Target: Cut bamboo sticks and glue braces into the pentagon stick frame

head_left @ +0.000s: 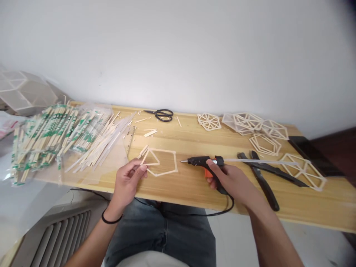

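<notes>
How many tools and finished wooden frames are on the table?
Glue gun: 1
Scissors: 1
Pliers: 1
Finished frames: 5
Total: 8
The frame being built is left out.

We see a pale stick pentagon frame point(162, 162) lying flat, a smaller stick triangle glued inside its left corner. Just right of the frame sits a black glue gun point(204, 162), orange trigger, nozzle pointing at it.

A pale wooden table point(306, 207) stands against a plain white wall point(194, 48), evenly lit.
</notes>
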